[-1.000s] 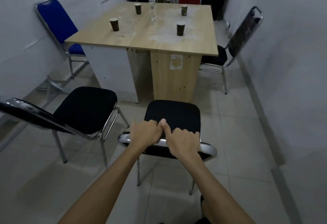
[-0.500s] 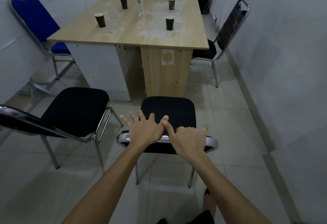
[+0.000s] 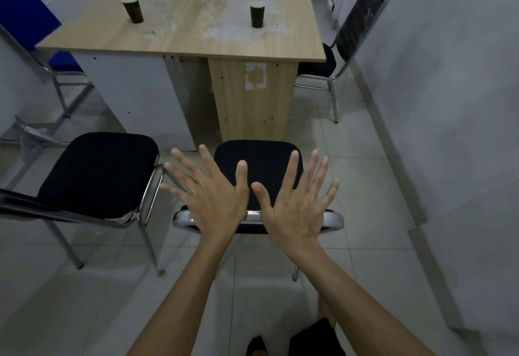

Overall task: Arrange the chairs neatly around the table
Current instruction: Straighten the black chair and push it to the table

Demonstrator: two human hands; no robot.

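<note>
Both hands have let go of the black-cushioned, chrome-framed chair (image 3: 259,164).

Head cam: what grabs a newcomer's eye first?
Two spread, empty hands, left hand and right hand, over the chrome backrest of the black chair facing the wooden table. Four dark paper cups stand on it. A second black chair sits askew at left.

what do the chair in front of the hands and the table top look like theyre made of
Chair: the seat looks like matte black fabric padding, the backrest rail like polished chromed metal, given its bright reflections. Table top: light wood-grain surface with a thin flat edge, probably laminate board rather than solid wood; whitish patches dull the finish.
</note>
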